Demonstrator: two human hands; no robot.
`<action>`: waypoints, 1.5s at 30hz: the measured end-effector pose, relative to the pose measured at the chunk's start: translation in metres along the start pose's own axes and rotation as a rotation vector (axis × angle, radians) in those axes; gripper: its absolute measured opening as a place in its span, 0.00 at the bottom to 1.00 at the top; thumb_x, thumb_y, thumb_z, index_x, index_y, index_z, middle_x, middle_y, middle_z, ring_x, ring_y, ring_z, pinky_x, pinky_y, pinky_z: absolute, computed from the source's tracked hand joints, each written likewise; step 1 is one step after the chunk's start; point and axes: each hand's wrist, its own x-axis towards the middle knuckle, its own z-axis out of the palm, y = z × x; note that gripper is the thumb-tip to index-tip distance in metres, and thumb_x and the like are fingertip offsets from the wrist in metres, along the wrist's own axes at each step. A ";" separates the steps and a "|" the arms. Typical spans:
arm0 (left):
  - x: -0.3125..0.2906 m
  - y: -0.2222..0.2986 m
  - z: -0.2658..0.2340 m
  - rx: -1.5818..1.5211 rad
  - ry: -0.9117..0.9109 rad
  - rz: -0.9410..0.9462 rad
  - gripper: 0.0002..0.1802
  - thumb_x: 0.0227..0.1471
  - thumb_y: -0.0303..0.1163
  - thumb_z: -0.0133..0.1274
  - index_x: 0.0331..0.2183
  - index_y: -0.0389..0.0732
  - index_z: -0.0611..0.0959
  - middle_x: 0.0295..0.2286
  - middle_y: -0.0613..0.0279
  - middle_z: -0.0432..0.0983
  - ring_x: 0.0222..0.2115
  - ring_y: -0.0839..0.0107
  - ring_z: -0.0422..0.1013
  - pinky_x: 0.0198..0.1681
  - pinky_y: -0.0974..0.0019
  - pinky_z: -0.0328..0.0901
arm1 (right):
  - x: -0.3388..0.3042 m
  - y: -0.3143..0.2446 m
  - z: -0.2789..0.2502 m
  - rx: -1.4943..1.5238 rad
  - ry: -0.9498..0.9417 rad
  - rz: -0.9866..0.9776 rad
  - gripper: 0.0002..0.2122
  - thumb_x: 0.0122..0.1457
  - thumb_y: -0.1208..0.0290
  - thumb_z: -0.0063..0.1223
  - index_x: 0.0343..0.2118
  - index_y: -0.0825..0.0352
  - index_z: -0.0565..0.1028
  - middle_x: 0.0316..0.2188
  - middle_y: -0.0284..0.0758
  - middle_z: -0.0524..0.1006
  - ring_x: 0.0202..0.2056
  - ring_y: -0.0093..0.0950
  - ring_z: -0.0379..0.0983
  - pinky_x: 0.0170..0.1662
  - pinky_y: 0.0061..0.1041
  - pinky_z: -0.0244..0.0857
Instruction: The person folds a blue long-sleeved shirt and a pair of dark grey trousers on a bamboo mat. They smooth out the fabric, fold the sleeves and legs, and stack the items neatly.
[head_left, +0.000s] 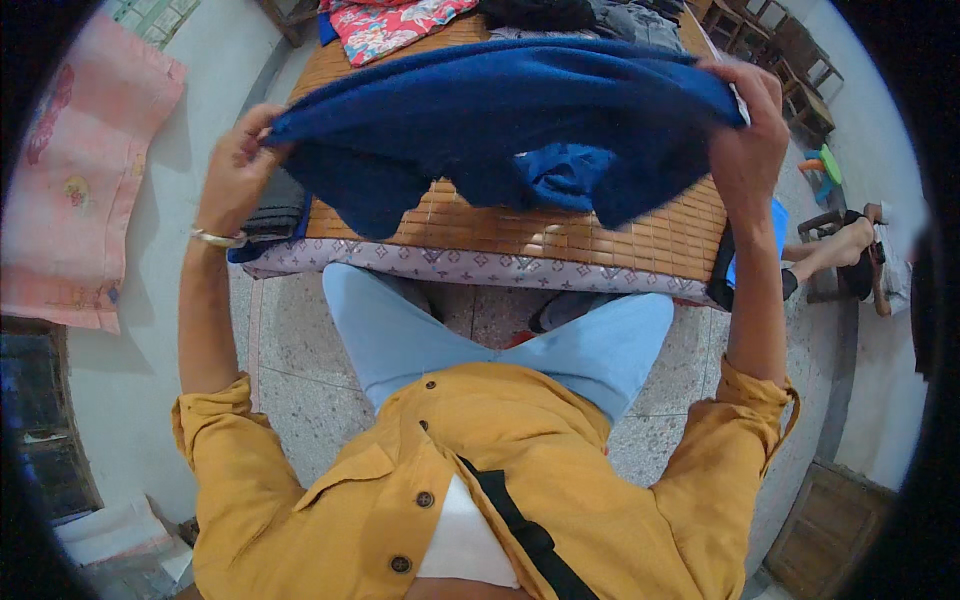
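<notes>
A dark blue piece of clothing is stretched in the air between my two hands, above the bed. Its kind is hard to make out from how it hangs. My left hand pinches one end, and my right hand grips the other end, where a bit of white shows. The cloth's lower edge droops in uneven folds. Below it, another blue cloth lies crumpled on the bamboo mat, partly hidden by the held piece.
Dark folded clothes lie at the mat's left edge. A red floral cloth and dark clothes lie along the far side. Another person's leg shows at right, near wooden chairs. A pink curtain hangs at left.
</notes>
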 end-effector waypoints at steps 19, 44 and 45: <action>0.049 -0.090 0.042 0.983 -0.930 0.005 0.16 0.32 0.32 0.60 0.27 0.32 0.80 0.31 0.43 0.75 0.32 0.51 0.71 0.38 0.59 0.66 | -0.166 0.028 0.045 0.737 -0.957 0.989 0.08 0.46 0.75 0.55 0.30 0.70 0.77 0.23 0.29 0.75 0.25 0.20 0.65 0.32 0.25 0.63; 0.001 -0.202 0.146 0.896 -0.238 0.434 0.11 0.46 0.32 0.47 0.32 0.53 0.82 0.30 0.65 0.70 0.32 0.68 0.68 0.31 0.63 0.61 | -0.255 -0.045 0.056 0.236 -0.795 0.429 0.21 0.35 0.81 0.55 0.39 0.63 0.72 0.33 0.40 0.72 0.37 0.43 0.69 0.37 0.38 0.66; -0.010 -0.203 0.145 0.907 -0.274 0.402 0.11 0.46 0.31 0.47 0.32 0.53 0.83 0.31 0.66 0.70 0.32 0.68 0.68 0.31 0.63 0.61 | -0.259 -0.056 0.057 0.274 -0.873 0.444 0.21 0.36 0.81 0.55 0.39 0.64 0.72 0.34 0.41 0.72 0.38 0.44 0.69 0.37 0.38 0.65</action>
